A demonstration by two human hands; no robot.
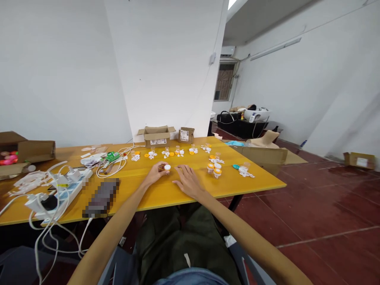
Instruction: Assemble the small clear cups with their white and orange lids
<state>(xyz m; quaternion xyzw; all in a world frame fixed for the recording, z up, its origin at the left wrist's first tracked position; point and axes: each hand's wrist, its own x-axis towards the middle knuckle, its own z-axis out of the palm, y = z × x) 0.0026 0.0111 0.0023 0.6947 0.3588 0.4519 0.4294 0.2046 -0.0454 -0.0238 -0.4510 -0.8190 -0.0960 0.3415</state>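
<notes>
Blue cloth (190, 277) at the wearer's waist lies nearest the camera, at 6 o'clock. Mid-bench (160, 194), a white-lidded jar (167, 168) is gripped by the left hand (158, 173) from its 9 o'clock side; pressure on one edge of its lid could tip it, since no support shows opposite. At 4 o'clock from the jar, the right hand (190, 183) is spread palm-down, holding nothing; whether it touches the bench cannot be told. Small white parts (182, 151) at 1 o'clock might scatter if brushed by its fingertips. Lidded jars (217, 172) bunched at 3 o'clock could topple under an outward sweep. At 8 o'clock, a white cable (86, 231) hangs from a dark device (101, 198); a snag by the left forearm (110, 229) might drag it off.
</notes>
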